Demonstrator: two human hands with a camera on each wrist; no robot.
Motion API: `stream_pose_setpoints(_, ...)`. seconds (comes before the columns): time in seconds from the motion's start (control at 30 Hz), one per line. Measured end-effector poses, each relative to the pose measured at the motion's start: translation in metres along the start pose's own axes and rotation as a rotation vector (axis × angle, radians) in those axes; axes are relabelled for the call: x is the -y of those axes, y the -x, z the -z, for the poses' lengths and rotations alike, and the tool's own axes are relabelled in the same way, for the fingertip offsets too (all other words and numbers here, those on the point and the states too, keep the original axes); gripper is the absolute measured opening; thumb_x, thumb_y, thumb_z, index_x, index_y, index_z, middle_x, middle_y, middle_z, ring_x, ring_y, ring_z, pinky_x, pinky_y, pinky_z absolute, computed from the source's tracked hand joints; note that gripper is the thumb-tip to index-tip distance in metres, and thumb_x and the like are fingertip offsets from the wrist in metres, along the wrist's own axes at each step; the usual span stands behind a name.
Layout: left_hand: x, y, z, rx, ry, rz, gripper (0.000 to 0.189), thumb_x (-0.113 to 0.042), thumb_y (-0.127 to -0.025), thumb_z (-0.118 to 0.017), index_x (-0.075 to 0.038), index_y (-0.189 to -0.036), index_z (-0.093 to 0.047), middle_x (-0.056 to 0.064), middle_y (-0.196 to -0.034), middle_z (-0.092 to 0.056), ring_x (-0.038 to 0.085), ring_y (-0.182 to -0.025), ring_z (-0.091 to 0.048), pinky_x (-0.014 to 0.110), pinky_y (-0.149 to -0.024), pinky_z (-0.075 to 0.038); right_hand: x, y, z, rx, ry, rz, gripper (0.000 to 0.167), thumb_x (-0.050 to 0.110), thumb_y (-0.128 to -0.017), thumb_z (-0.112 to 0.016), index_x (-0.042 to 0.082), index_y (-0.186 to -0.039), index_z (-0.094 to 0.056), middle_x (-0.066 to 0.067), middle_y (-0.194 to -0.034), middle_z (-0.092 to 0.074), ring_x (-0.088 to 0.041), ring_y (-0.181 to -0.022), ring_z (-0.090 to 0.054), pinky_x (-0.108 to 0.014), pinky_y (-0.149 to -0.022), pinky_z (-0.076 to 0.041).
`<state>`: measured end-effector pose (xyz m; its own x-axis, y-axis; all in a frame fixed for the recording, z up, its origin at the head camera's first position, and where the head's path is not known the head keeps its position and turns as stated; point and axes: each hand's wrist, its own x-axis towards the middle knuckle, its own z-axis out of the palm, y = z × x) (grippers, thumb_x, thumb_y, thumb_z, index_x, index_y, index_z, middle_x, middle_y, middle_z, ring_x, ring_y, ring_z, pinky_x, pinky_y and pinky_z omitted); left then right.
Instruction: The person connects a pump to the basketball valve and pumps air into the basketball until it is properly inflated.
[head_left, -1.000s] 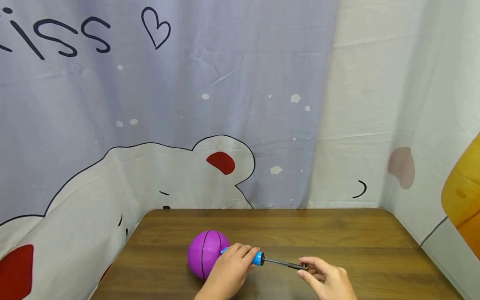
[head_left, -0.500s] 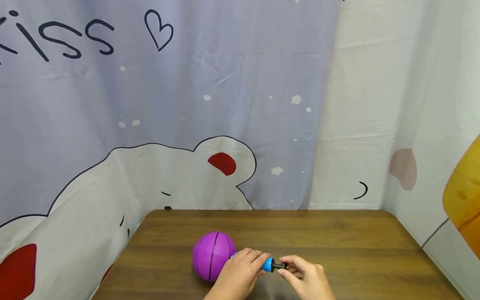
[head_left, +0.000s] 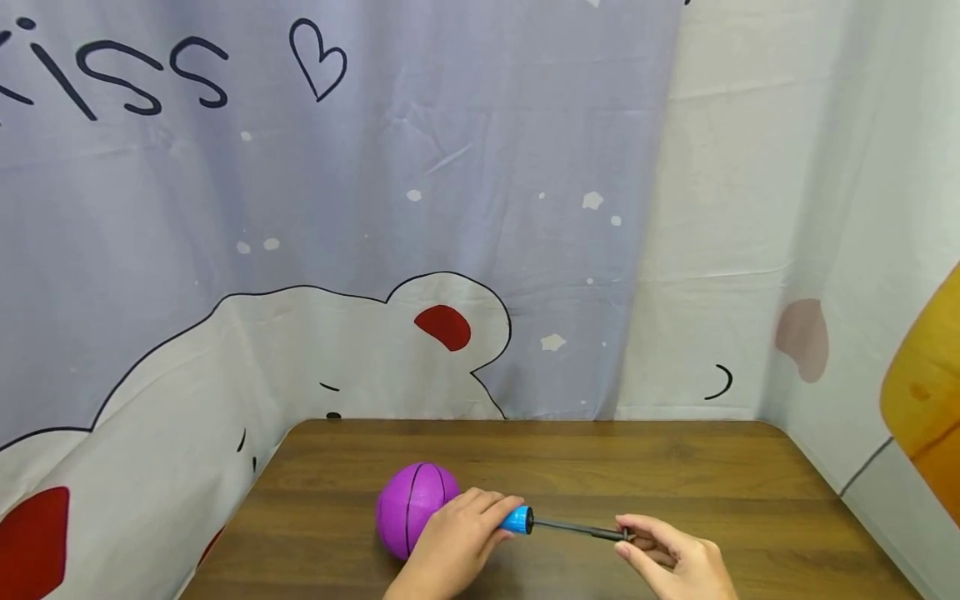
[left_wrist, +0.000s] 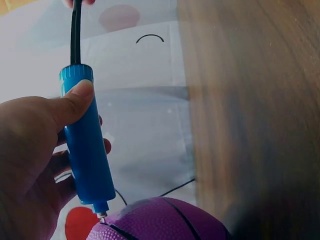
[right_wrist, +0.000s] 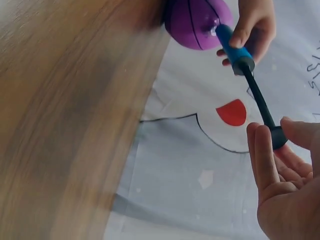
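Note:
A purple ball with black lines sits on the table, left of both hands. My left hand grips the blue barrel of a hand pump, thumb lying along it. At the barrel's lower end, a metal needle meets the ball's surface in the left wrist view. The pump's dark rod is drawn far out to the right. Thumb and fingers of my right hand pinch the black handle at the rod's end. In the head view, my left hand hides most of the barrel and the needle.
The brown wooden table extends behind and to the right of the hands. A printed curtain hangs along the table's back and sides.
The right hand pushed the rod left into the barrel, then drew it out to the right again. The ball and left hand shifted slightly right, then back left.

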<state>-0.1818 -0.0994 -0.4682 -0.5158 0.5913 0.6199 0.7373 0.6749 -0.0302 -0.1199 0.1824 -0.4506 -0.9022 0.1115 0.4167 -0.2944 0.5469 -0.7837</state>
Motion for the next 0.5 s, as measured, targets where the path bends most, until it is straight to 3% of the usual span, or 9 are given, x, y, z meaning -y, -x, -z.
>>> stream_pose_setpoints(0.07, 0.000, 0.000, 0.001, 0.006, 0.007, 0.004, 0.046, -0.027, -0.085, -0.081, -0.023, -0.128, -0.065, -0.011, -0.113, -0.069, 0.007, -0.100, -0.065, 0.024, -0.087, -0.056, 0.001, 0.000, 0.003, 0.017, 0.003, -0.044, 0.028, 0.004, -0.077, -0.084, 0.018, -0.101, -0.078, 0.010, -0.083, -0.075, 0.000, -0.068, -0.067, -0.020, -0.061, -0.058)
stream_pose_setpoints(0.17, -0.001, 0.000, 0.002, 0.021, 0.010, 0.007, 0.046, -0.027, -0.086, -0.081, -0.023, -0.128, -0.064, -0.011, -0.113, -0.069, 0.008, -0.101, -0.065, 0.025, -0.087, -0.056, 0.000, 0.001, 0.003, 0.018, 0.005, -0.047, 0.029, 0.003, -0.077, -0.083, 0.018, -0.101, -0.078, 0.010, -0.083, -0.075, 0.000, -0.068, -0.067, -0.020, -0.061, -0.058)
stream_pose_setpoints(0.33, -0.003, 0.001, 0.002, 0.009, -0.039, 0.001, 0.043, -0.026, -0.087, -0.079, -0.020, -0.127, -0.066, -0.008, -0.112, -0.069, 0.010, -0.101, -0.064, 0.028, -0.087, -0.057, -0.007, 0.001, -0.007, -0.014, -0.001, 0.089, 0.028, 0.002, -0.075, -0.085, 0.015, -0.098, -0.078, 0.003, -0.080, -0.075, 0.003, -0.066, -0.066, -0.017, -0.057, -0.057)
stream_pose_setpoints(0.5, -0.008, -0.001, 0.001, -0.022, -0.098, -0.036, 0.043, -0.026, -0.084, -0.081, -0.017, -0.124, -0.069, -0.005, -0.110, -0.069, 0.011, -0.099, -0.064, 0.029, -0.088, -0.056, -0.009, -0.002, -0.023, 0.019, -0.049, 0.230, 0.026, 0.001, -0.075, -0.085, 0.011, -0.098, -0.077, 0.001, -0.081, -0.075, 0.003, -0.067, -0.066, -0.016, -0.057, -0.056)
